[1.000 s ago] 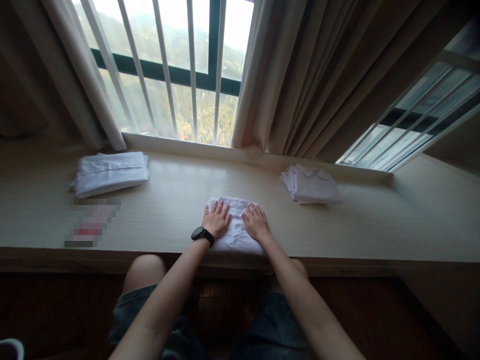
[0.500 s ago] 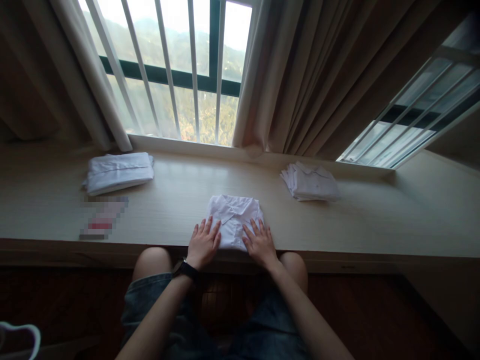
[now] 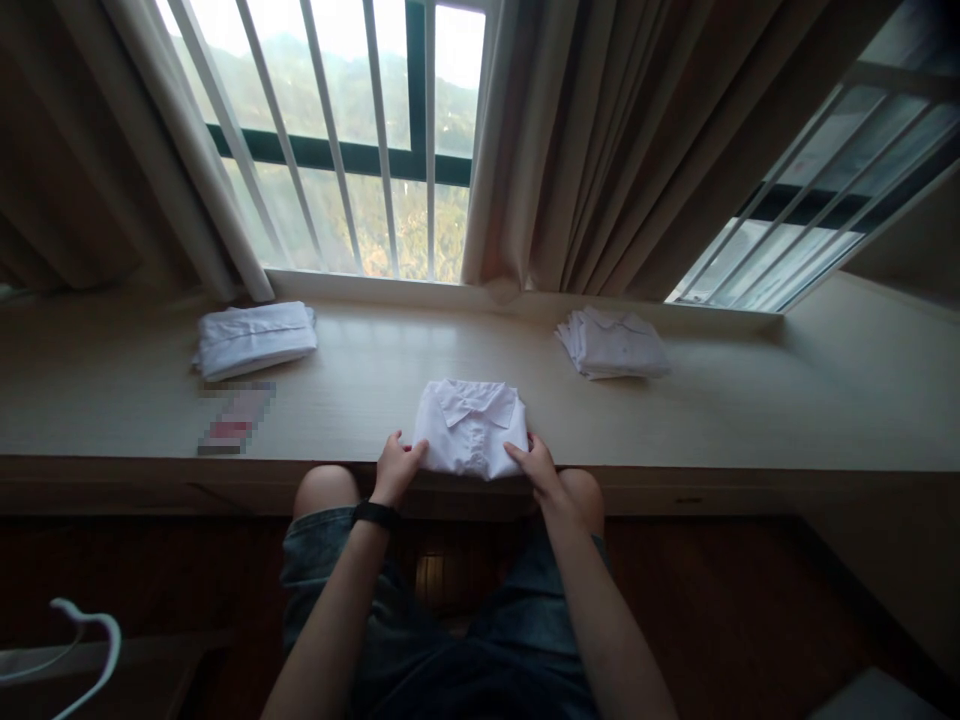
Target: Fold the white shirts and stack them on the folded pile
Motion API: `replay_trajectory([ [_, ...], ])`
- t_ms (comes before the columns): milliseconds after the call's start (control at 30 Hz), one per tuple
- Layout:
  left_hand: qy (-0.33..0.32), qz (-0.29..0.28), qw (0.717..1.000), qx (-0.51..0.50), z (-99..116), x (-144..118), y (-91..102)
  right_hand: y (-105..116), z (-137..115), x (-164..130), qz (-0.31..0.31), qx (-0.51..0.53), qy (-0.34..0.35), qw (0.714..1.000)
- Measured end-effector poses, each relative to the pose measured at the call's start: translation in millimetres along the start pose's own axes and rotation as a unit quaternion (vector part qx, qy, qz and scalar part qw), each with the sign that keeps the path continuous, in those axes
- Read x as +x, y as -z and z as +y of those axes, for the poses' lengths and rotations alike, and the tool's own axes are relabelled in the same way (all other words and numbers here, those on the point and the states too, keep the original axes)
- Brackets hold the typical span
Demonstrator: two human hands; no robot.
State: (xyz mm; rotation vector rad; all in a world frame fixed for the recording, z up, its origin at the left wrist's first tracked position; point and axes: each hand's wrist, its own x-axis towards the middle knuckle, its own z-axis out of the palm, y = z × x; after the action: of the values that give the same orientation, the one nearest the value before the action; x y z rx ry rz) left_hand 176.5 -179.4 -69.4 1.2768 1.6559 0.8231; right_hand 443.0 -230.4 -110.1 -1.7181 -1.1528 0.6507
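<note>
A folded white collared shirt (image 3: 470, 425) lies at the near edge of a pale wooden ledge (image 3: 750, 420), collar facing the window. My left hand (image 3: 396, 468), with a black watch on the wrist, grips the shirt's near left corner. Its near right corner is held by my right hand (image 3: 537, 466), thumb on top. Both hands sit at the ledge's front edge, above my knees.
A stack of folded white cloth (image 3: 255, 338) lies at the far left of the ledge, another folded white pile (image 3: 613, 344) at the far right. A blurred flat item (image 3: 234, 421) lies left of centre. Curtains and barred windows stand behind. A white hanger (image 3: 82, 650) shows bottom left.
My hands slid from flat on top of the shirt back to its near edge, and now grip its two near corners. The collar is uncovered.
</note>
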Motion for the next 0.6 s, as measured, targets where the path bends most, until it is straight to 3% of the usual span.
replay_trajectory([
  [67,0.038,-0.067,0.995,-0.057,3.9,-2.3,4.2,8.3,-8.7,-0.9,-0.094,0.161,-0.107,0.977],
  [133,0.037,-0.127,0.985,-0.107,1.5,-11.7,7.4,15.2,-14.3,-10.5,-0.136,0.273,-0.187,0.934],
  [267,0.078,-0.239,0.921,-0.298,-10.9,-40.2,8.9,23.9,-11.5,-39.9,-0.14,0.433,-0.222,0.862],
  [367,0.107,-0.276,0.869,-0.396,-17.7,-56.2,6.0,25.8,1.8,-58.6,-0.118,0.529,-0.228,0.809],
  [433,0.116,-0.271,0.843,-0.45,-19.7,-62.4,1.3,20.3,10.8,-68.7,-0.079,0.566,-0.197,0.796],
  [500,0.139,-0.267,0.811,-0.502,-20.0,-67.0,-6.0,6.5,14.7,-77.5,-0.054,0.569,-0.165,0.804],
  [600,0.184,-0.263,0.774,-0.546,-19.0,-75.7,-18.9,-23.1,5.5,-87.2,-0.083,0.543,-0.156,0.821],
])
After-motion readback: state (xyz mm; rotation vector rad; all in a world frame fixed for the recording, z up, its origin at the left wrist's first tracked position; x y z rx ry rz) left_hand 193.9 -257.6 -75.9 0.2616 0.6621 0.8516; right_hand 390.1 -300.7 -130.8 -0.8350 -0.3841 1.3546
